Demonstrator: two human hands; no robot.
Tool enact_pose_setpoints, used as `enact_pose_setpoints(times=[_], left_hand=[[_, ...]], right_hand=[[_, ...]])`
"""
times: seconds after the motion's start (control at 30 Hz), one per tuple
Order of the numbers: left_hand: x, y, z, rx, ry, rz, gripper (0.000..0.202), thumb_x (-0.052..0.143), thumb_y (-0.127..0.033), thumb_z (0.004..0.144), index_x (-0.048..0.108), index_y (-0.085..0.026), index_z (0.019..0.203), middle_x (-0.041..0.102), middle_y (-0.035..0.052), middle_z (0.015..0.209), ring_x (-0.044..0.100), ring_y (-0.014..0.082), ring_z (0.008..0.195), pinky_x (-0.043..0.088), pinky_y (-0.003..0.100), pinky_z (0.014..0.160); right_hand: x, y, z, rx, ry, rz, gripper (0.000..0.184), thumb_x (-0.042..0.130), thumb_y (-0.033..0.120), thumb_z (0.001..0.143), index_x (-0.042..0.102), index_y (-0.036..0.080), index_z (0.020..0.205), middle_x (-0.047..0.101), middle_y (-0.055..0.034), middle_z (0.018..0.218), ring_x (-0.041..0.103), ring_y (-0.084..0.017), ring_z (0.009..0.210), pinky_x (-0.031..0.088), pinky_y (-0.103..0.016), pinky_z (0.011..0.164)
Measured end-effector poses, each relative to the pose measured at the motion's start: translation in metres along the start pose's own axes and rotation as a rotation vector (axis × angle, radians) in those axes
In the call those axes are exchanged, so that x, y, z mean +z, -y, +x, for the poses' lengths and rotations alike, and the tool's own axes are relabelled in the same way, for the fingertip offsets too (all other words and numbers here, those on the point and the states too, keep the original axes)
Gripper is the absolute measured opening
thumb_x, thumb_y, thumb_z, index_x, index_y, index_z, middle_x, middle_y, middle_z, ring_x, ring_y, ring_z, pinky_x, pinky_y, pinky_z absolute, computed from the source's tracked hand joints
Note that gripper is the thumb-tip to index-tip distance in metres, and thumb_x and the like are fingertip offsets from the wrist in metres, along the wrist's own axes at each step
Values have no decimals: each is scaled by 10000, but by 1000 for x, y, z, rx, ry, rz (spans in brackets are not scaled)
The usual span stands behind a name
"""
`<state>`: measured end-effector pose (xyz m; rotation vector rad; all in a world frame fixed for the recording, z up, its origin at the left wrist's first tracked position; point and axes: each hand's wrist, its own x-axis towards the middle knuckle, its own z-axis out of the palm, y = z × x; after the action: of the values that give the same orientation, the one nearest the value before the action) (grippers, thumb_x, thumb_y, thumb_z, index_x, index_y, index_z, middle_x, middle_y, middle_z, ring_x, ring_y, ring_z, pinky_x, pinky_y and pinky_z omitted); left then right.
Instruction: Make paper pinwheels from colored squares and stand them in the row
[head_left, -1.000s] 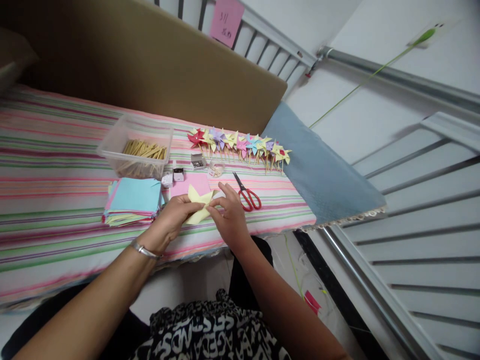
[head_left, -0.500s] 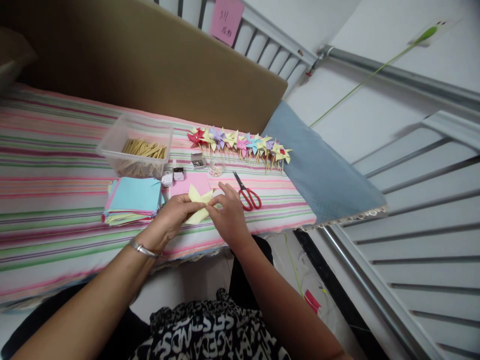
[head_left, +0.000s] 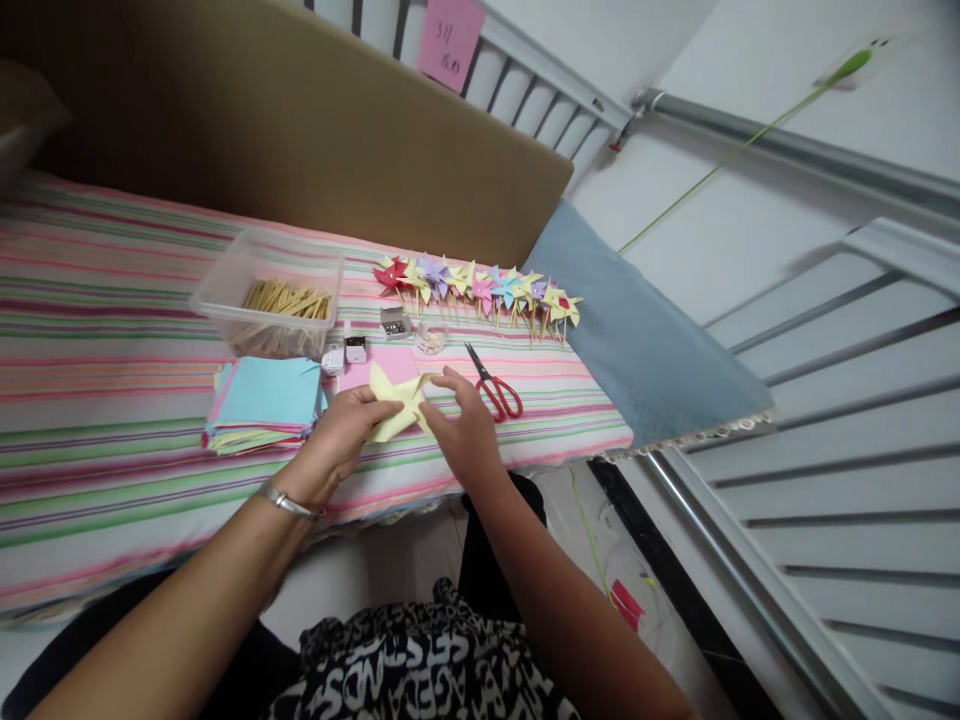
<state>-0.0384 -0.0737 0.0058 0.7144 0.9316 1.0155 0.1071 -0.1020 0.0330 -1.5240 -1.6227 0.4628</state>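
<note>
A yellow paper pinwheel (head_left: 393, 390), partly folded, is held between my two hands above the near edge of the striped cloth. My left hand (head_left: 346, 425) pinches it from the left, thumb on top near the middle. On the right side, my right hand (head_left: 466, 425) has thumb and fingers on a blade that is bent up. Pink paper (head_left: 388, 362) lies flat just behind the pinwheel. Red-handled scissors (head_left: 495, 385) rest to the right of my right hand, blades pointing away. A stack of coloured paper squares (head_left: 270, 390), light blue on top, sits left of my left hand.
A clear plastic box (head_left: 262, 325) holds wooden sticks (head_left: 289, 300). Small open boxes of pins (head_left: 394, 322) and a little clear dish (head_left: 430, 338) stand nearby. Finished pinwheels (head_left: 484, 288) on sticks line the back, before a brown board (head_left: 315, 130).
My right hand's fingers have moved from the pinwheel's centre out to its right blade, which they now hold bent. More of the yellow paper shows. My left hand has kept its hold.
</note>
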Motion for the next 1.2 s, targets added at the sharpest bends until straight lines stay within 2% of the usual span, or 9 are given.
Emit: enact_pose_setpoints(times=[0.1,0.17,0.27,0.37,0.5,0.9,1.07,1.13,1.2], left_hand=[[3,-4,-2,19,-5,-12,213,766,-234,530,702,-121,699,705,44,655,586,136,549,406,234,537],[4,-5,-2,31,-2,-18,208,764,-236,533,706,-125,699,703,38,650,578,132,541,402,233,533],[5,-3,-3,43,-13,-30,217,765,-232,535,716,-134,721,707,29,658,580,130,546,408,233,543],[7,1,-5,54,-29,-28,229,767,-226,541,722,-138,748,718,30,681,598,136,573,429,238,578],[10,5,-8,82,-21,11,207,754,-216,561,722,-133,748,715,32,674,595,137,575,428,241,585],[12,1,-7,93,13,37,192,734,-212,580,721,-124,750,709,41,697,581,136,573,413,242,565],[-4,-30,-5,216,-125,-53,239,761,-226,558,719,-109,763,704,32,679,572,120,554,414,231,552],[-15,-48,-6,283,-213,-147,220,778,-229,545,706,-112,716,691,18,641,569,109,543,414,218,540],[-28,-65,-8,397,-251,-259,247,780,-208,542,712,-125,765,705,12,684,607,119,602,457,223,593]], right_hand=[[-2,-10,0,296,-14,360,522,673,367,712,545,186,1185,631,-141,1192,585,-265,1126,464,-422,919],[-2,-13,0,473,31,568,610,697,407,682,523,180,1221,656,-137,1142,622,-256,1052,491,-396,855],[-1,-11,-1,599,145,689,483,717,402,652,619,186,1072,685,-81,1047,637,-225,965,490,-369,817],[2,-6,-3,594,220,686,292,734,356,626,682,180,853,699,-28,859,628,-182,827,467,-331,791],[5,-4,-3,545,246,703,169,732,277,609,696,162,728,663,3,666,571,-148,646,438,-288,697],[5,-6,-2,453,254,676,147,733,278,625,684,171,714,676,9,673,584,-154,653,438,-285,690],[6,-11,6,460,213,742,352,731,408,665,674,180,928,708,-42,851,633,-158,758,481,-325,784],[10,-19,15,442,224,604,386,689,443,688,665,167,956,708,-65,873,645,-164,762,500,-336,775],[15,-30,27,386,245,409,380,644,435,698,671,147,945,709,-73,850,653,-174,757,513,-333,753]])
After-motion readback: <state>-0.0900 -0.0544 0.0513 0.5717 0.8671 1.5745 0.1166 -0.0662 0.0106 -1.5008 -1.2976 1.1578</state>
